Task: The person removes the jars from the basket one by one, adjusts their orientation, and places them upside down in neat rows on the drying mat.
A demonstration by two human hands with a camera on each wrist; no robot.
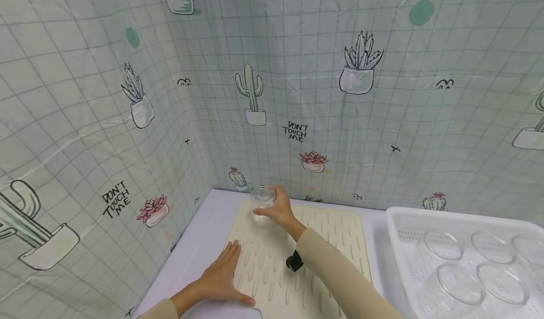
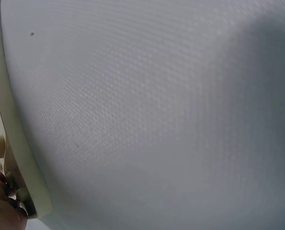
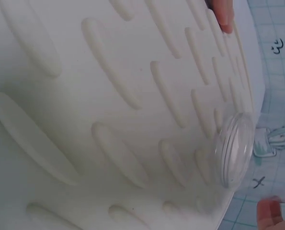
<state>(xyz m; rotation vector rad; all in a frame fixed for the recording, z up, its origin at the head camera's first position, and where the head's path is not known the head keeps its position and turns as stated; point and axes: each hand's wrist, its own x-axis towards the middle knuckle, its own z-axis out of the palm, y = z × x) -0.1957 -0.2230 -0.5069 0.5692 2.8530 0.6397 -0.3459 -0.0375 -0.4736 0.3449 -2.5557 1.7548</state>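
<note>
My right hand [image 1: 281, 210] grips a clear drinking glass [image 1: 261, 200] at the far left corner of a cream drying mat [image 1: 335, 224] with raised oblong ridges. The fingers curl round the glass's side. In the right wrist view, one round end of the glass [image 3: 234, 151] is close over the mat's ridges, and fingertips [image 3: 271, 212] show at the lower right. Spread over the mat's near left edge, my left hand [image 1: 218, 274] presses with straight fingers. The left wrist view catches only part of that hand [image 2: 3, 203] beside the mat's edge [image 2: 20, 139].
To the right stands a white plastic basket [image 1: 397, 257] with several clear glasses [image 1: 459, 283] in it. A patterned curtain [image 1: 272, 97] hangs close behind the white table [image 1: 199, 234] and along its left side. A small black device [image 1: 294, 262] is under the right forearm.
</note>
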